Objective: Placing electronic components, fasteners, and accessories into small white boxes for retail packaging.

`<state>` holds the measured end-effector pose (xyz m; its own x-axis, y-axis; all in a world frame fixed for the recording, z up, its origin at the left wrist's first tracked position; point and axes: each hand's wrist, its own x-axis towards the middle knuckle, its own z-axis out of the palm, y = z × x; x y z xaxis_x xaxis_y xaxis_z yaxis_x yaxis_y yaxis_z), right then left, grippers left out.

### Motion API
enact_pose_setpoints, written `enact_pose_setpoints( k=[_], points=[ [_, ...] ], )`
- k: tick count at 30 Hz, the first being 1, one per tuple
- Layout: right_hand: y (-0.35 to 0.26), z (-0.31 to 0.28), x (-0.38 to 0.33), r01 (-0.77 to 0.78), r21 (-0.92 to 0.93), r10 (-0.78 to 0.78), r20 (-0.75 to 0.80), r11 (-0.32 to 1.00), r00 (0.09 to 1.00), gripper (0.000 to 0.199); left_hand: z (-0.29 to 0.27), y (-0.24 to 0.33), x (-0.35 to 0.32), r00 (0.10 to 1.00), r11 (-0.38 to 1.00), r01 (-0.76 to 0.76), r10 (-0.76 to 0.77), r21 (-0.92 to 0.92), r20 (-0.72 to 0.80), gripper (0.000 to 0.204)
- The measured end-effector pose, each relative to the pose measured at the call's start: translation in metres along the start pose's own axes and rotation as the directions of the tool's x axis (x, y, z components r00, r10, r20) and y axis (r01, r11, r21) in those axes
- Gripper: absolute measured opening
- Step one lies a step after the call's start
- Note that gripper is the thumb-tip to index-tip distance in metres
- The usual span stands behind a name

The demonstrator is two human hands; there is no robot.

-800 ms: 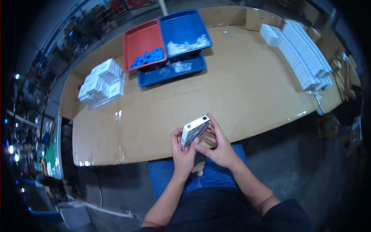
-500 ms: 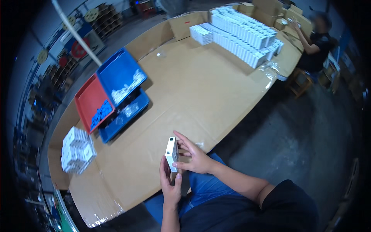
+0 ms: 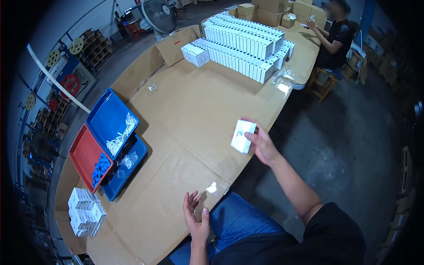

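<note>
A small white box (image 3: 242, 136) is gripped in my right hand (image 3: 263, 146), held above the table near its right edge, thumb across its face. My left hand (image 3: 197, 217) is empty, fingers apart, over the near edge of the cardboard-covered table (image 3: 176, 145). Farther off, long rows of similar white boxes (image 3: 240, 42) stand in a large stacked block. At the near left lies a smaller pile of white box pieces (image 3: 86, 212), flat or folded, I cannot tell which.
A blue tray (image 3: 106, 115) with white strips, a red tray (image 3: 81, 152) with small blue pieces and a lower blue tray (image 3: 115, 187) with clear bags stand at left. A co-worker (image 3: 335, 39) sits at the far right near brown cartons (image 3: 269, 11). A cardboard wall (image 3: 137, 73) borders the table.
My right hand has carried the white box away from my left hand, forward and to the right. The left hand has let go of it and opened. The view has shifted.
</note>
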<state>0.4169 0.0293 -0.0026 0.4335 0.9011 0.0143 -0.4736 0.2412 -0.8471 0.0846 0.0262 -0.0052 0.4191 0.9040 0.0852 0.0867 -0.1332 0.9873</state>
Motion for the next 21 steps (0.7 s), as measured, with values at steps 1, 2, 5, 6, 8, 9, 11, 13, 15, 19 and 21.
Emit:
enact_pose_setpoints(
  k=[1,2,5,6,8,9,11,13,15,19,21],
  points=[
    [-0.008,-0.011,0.009,0.027,-0.116,-0.032,-0.042,0.993,0.999,0.067,0.002,-0.001,0.003,1.000,1.000,-0.008,0.008,0.022,0.004,0.071],
    [-0.016,-0.018,0.017,0.091,-0.228,-0.115,-0.093,0.969,0.989,0.073,0.003,-0.004,0.005,1.000,1.000,-0.009,0.009,0.021,0.005,0.071],
    [-0.033,-0.052,0.051,0.271,-0.469,-0.357,-0.103,0.840,0.928,0.080,0.006,-0.012,0.013,0.999,0.998,-0.036,0.037,0.050,-0.010,0.068],
    [-0.040,-0.055,0.062,0.271,-0.466,-0.355,-0.101,0.843,0.930,0.080,0.006,-0.013,0.015,0.999,0.996,-0.042,0.044,0.082,-0.025,0.065],
    [-0.058,-0.059,0.082,0.246,-0.520,-0.360,-0.129,0.818,0.924,0.082,0.007,-0.014,0.019,0.998,0.992,-0.049,0.054,0.113,-0.043,0.063],
    [-0.062,-0.065,0.096,0.247,-0.521,-0.362,-0.129,0.817,0.923,0.082,0.008,-0.015,0.022,0.997,0.990,-0.044,0.052,0.132,-0.056,0.062],
    [-0.067,-0.080,0.127,0.273,-0.602,-0.415,-0.107,0.750,0.904,0.084,0.013,-0.017,0.028,0.996,0.988,-0.041,0.052,0.149,-0.067,0.060],
    [-0.067,-0.078,0.160,0.268,-0.558,-0.399,-0.126,0.786,0.908,0.090,0.013,-0.019,0.032,0.994,0.987,-0.035,0.051,0.159,-0.096,0.057],
    [-0.071,-0.073,0.192,0.300,-0.631,-0.455,-0.096,0.716,0.885,0.095,0.011,-0.023,0.037,0.993,0.978,-0.042,0.064,0.203,-0.100,0.056],
    [-0.075,-0.071,0.266,0.289,-0.759,-0.481,-0.036,0.584,0.876,0.101,0.008,-0.028,0.050,0.988,0.949,-0.061,0.101,0.311,-0.113,0.052],
    [-0.080,-0.068,0.303,0.322,-0.764,-0.484,0.014,0.559,0.875,0.093,0.005,-0.032,0.058,0.984,0.921,-0.069,0.127,0.384,-0.128,0.053]
  ],
)
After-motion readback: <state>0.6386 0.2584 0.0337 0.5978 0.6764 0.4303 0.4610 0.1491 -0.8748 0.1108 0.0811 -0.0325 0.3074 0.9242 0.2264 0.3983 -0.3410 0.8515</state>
